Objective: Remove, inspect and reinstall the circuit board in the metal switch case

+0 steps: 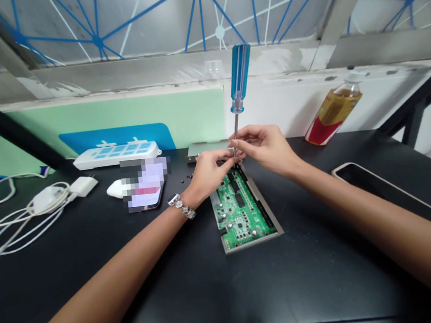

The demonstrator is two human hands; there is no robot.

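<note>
A screwdriver [240, 73] with a clear blue handle stands nearly upright, tip down, over the far end of a green circuit board [249, 219]. The board lies in a shallow metal frame [258, 192] on the black table. My right hand [269, 146] is closed, its fingertips pinching the screwdriver's shaft. Close to the tip, the thumb and fingers of my left hand [211, 172] are pressed together; what they pinch is hidden. Behind the hands sits a grey metal part [202, 148], partly covered. Several small dark screws [182, 181] lie left of my left hand.
To the left are a lit phone [149, 185], a white earbud case [116, 189], a power strip [117, 153] and a charger with coiled cables [47, 200]. On the right, a drink bottle [332, 109] leans near the wall, and another phone [388, 193] lies by my forearm.
</note>
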